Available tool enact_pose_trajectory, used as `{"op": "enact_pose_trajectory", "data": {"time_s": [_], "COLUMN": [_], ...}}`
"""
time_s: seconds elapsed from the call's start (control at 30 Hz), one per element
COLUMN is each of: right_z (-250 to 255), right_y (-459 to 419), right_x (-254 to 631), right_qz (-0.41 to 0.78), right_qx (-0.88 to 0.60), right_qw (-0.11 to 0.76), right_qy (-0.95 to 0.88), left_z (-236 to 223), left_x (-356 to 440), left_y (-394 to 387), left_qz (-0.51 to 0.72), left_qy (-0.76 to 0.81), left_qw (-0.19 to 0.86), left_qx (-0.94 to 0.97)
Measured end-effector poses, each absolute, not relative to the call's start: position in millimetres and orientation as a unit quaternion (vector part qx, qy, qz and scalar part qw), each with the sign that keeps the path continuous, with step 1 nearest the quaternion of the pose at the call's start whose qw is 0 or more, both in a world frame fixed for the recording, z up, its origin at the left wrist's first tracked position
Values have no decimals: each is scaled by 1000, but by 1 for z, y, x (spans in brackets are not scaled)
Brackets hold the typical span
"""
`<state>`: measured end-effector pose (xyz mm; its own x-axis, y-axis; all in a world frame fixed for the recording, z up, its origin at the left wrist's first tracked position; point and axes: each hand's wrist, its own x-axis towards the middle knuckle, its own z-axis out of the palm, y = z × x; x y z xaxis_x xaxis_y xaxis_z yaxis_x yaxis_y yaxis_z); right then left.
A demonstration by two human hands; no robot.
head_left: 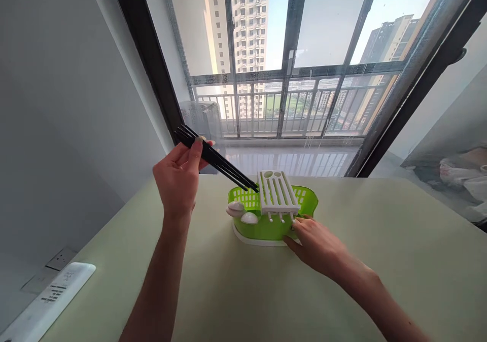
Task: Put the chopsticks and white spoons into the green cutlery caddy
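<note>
My left hand (178, 172) is closed around a bundle of several black chopsticks (222, 163), pinched between thumb and fingers. The chopsticks slant down to the right, their lower ends at the left edge of a white slotted rack (279, 192). That rack sits over a green utensil basket (266, 231) with a white base. My right hand (315, 240) grips the basket's front right side, thumb low on the front; some of its fingers are partly hidden. Rounded white spoon heads (249, 218) hang at the basket's left front. Small white hooks (281, 218) project from the rack's front edge.
The basket stands on a pale green table (236, 296). A long white object (57, 296) with dark markings lies along the left edge, near a wall socket (61, 258). Beyond the table is a glass door with a dark frame (152, 53). Whitish bundled material (462, 179) lies at far right.
</note>
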<state>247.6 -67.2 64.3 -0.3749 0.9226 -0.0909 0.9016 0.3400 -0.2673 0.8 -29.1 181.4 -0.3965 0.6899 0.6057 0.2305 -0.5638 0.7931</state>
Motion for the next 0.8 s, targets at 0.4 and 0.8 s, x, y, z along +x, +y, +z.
{"op": "enact_pose_trajectory", "data": {"time_s": [0.4, 0.8], "right_z": [60, 58], "right_y": [-52, -53], "right_x": [274, 274], "right_qz": [123, 123], "right_qx": [-586, -592], "right_qw": [20, 4], "right_qy": [-800, -797], "left_z": [201, 147], "left_x": [-47, -87], "left_y": [-44, -2], "left_qz": [693, 299], "left_qy": [469, 676], "left_qw": [214, 232], "left_qx": [504, 632]}}
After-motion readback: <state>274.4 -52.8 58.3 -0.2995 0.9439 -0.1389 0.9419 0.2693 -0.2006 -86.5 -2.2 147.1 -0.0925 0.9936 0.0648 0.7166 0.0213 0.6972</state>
